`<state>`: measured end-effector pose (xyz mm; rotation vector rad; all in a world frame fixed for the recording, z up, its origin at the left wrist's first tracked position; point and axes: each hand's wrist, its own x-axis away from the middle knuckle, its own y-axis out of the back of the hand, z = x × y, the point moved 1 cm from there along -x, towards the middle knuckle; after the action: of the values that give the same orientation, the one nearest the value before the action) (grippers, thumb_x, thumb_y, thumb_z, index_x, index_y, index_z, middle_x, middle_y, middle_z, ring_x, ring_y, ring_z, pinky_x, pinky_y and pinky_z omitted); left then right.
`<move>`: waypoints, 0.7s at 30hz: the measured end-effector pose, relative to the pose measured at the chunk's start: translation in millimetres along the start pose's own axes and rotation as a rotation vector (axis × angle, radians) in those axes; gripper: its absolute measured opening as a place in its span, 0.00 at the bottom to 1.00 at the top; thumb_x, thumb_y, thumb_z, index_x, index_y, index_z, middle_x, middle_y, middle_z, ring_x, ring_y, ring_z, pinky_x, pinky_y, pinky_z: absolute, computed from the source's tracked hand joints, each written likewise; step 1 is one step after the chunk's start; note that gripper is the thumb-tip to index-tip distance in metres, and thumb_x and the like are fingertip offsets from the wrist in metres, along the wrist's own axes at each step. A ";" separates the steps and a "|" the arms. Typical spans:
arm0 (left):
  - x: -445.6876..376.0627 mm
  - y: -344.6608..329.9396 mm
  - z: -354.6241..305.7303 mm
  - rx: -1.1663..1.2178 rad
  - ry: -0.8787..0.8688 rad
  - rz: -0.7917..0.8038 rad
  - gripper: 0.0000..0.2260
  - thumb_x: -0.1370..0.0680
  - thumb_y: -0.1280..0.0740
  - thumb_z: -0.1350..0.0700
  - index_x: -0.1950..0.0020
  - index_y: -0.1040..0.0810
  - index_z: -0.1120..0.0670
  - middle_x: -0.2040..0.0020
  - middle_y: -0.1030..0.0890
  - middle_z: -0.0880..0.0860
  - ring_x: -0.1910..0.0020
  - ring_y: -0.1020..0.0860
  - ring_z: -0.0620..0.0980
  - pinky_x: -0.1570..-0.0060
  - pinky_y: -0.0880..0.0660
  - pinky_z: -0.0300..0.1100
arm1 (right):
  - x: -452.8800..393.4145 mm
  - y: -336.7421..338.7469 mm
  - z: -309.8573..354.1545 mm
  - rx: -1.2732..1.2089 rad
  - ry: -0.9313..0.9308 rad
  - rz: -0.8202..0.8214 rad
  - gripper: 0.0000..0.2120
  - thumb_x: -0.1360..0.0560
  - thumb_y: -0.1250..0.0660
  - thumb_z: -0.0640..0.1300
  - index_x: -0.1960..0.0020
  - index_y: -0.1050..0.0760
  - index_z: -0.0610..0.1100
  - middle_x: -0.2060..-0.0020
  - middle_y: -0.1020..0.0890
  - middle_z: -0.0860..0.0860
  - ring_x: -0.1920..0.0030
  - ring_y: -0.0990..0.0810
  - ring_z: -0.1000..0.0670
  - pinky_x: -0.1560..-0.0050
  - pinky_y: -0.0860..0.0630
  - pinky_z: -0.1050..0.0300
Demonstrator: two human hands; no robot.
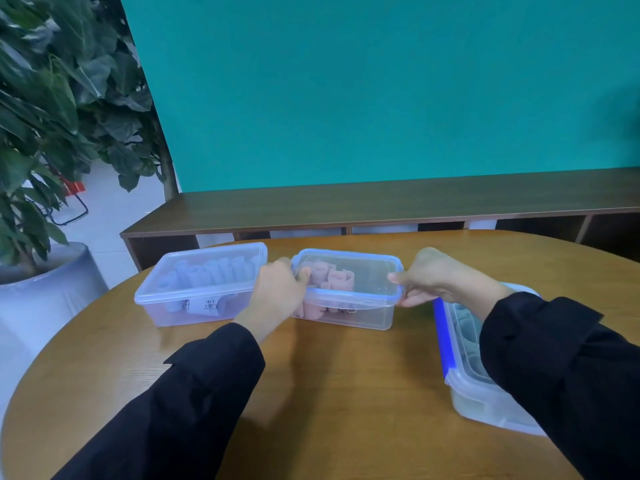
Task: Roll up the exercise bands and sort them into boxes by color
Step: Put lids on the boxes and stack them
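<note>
Three clear plastic boxes stand on the round wooden table [329, 375]. The left box [194, 306] holds several rolled light blue bands [211, 273] under a lid. The middle box [363, 311] holds rolled pink bands [334, 277] and carries a blue-rimmed lid [367, 275]. My left hand [278, 289] grips the lid's left end, thumb on top. My right hand [440, 277] pinches the lid's right end. A third lidded box [465, 379] with blue clips and greyish green bands [467, 327] sits at the right, partly hidden by my right sleeve.
A low dark wooden shelf [381, 202] runs behind the table in front of a teal wall. A large potted plant in a white pot [48, 282] stands at the left, beside the table's edge.
</note>
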<state>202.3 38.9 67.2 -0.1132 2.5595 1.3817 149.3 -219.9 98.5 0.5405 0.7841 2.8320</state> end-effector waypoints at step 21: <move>8.1 14.3 -1.6 -0.042 -0.009 0.118 0.11 0.16 0.40 0.54 0.57 0.30 0.57 0.58 0.25 0.58 0.53 0.24 0.62 0.60 0.30 0.45 | 25.2 -0.8 2.8 -0.155 -0.043 0.257 0.21 0.30 0.23 0.32 0.40 0.25 0.30 0.44 0.18 0.34 0.52 0.14 0.42 0.60 0.16 0.57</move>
<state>191.7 45.9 77.8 0.0377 2.5678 1.4744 127.2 -211.9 107.9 0.7218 0.5141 3.0670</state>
